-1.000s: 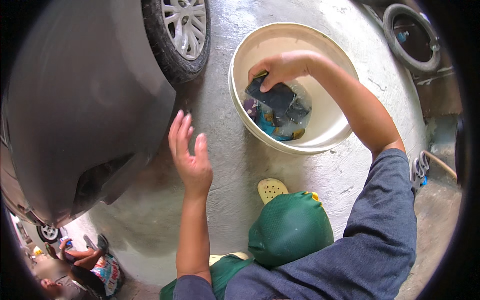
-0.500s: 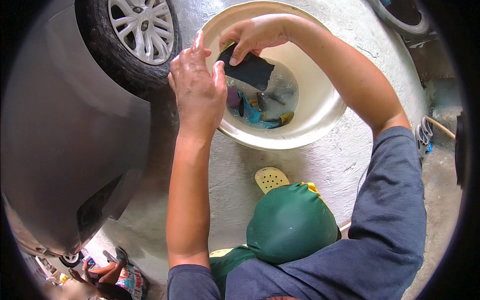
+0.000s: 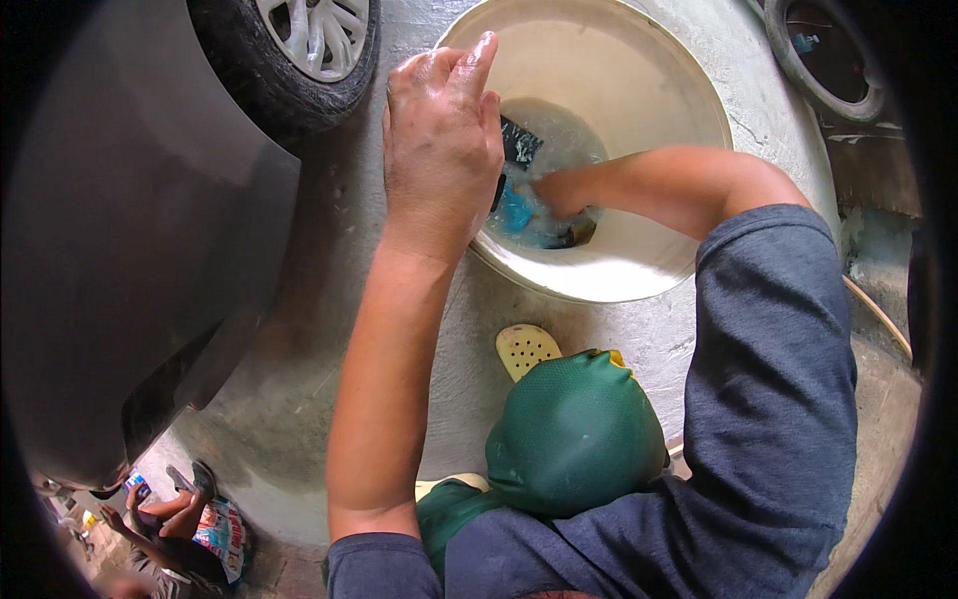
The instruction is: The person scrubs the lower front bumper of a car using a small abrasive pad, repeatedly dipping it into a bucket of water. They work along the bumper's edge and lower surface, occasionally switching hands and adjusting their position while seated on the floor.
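A large cream basin (image 3: 659, 90) holds cloudy water with several small pieces in it. My right hand (image 3: 565, 192) is down in that water; its fingers are hidden, so what they hold, if anything, does not show. Close to it are a bright blue piece (image 3: 515, 212) and a dark, yellow-edged piece (image 3: 579, 236). A black flat piece (image 3: 521, 143), wet with suds, lies partly in the water beyond. My left hand (image 3: 442, 140) is raised over the basin's left rim, wet, back upward, its index finger and thumb apart, with nothing seen in it.
A grey car body (image 3: 150, 220) and its tyre (image 3: 299, 100) stand left of the basin. Below the basin are a yellow clog (image 3: 527, 349) and my green-clad knee (image 3: 574, 439). Another tyre (image 3: 818, 90) lies far right. A person (image 3: 175, 529) sits at lower left.
My right hand has gone down into the water and let go of the black flat piece, which now lies in the basin. My left hand stays raised by the rim.
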The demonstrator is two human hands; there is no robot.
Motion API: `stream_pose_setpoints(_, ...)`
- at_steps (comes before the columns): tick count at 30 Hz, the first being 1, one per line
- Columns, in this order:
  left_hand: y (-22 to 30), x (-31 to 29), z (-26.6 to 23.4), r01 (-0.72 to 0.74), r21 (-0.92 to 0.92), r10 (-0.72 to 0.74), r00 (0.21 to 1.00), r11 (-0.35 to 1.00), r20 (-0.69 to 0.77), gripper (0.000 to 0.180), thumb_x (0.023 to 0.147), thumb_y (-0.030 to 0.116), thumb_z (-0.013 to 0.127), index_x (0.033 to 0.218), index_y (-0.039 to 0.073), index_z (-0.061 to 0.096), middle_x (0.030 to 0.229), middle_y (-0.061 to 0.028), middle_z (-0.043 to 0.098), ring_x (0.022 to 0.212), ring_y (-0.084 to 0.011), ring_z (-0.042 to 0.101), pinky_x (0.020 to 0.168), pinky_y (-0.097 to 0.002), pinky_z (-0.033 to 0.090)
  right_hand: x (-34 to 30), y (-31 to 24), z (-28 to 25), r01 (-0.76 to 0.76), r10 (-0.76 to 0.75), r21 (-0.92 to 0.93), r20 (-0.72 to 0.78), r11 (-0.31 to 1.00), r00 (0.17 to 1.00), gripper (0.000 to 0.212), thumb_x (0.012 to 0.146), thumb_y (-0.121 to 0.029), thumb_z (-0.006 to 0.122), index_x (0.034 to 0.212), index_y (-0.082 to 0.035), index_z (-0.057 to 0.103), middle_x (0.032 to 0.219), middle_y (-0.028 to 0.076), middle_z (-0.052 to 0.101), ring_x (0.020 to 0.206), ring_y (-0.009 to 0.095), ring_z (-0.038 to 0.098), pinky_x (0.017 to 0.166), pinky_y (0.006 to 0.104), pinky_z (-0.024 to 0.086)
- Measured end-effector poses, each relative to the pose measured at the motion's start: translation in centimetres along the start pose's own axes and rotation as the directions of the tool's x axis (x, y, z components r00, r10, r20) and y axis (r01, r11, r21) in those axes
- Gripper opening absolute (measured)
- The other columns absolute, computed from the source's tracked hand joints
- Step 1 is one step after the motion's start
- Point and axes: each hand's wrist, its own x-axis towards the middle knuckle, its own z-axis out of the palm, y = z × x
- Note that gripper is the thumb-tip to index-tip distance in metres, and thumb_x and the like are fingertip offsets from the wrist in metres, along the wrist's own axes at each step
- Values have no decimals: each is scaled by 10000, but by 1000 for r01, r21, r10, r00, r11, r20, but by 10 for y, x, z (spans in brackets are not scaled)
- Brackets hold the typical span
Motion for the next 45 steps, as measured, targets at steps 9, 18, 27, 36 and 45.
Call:
stream_pose_setpoints(9,-8,-3,-15,57,91,-67,992,994,109,421,986,167,664,1404,115,649,1344,-127,617,1325,-323,504,1142,-435,431,-12,-8,-103,-100,76,65,298,993,951,462,848,-219,708,1301,-128,719,1314,186,690,1212,372,655,1010,512,518)
stream_pose_setpoints(18,-1,-3,-2,38,-11,-37,998,999,49,382,948,88,670,1330,69,688,1242,-115,653,1233,-324,540,1106,-428,441,6,5,-76,133,-132,12,236,991,963,758,844,-334,800,1542,-192,542,1460,148,625,1282,348,629,1060,506,506)
stream_pose_setpoints(27,-6,1,-13,126,-167,-115,991,978,74,398,1012,172,646,1383,28,629,1252,-139,639,1238,-333,529,1099,-442,423,-124,-22,-223,533,-492,566,-241,629,836,517,880,-247,798,1319,-33,631,1222,117,710,1116,246,677,967,397,555)
stream_pose_setpoints(36,-6,-3,-12,228,-216,-243,969,949,-46,320,1022,289,705,952,-6,605,1285,-146,587,1192,-303,502,1049,-419,413,-176,-7,-249,659,-582,610,-365,440,726,324,987,-224,745,1200,15,697,987,1,720,868,90,652,752,260,549)
stream_pose_setpoints(45,-4,-4,-8,242,-237,-292,935,941,-204,286,1107,231,579,1010,-37,598,1006,-80,553,900,-180,516,851,-315,449,-179,16,-254,634,-475,663,-442,399,761,263,962,-142,738,1177,4,698,957,-5,718,851,85,664,746,266,570)
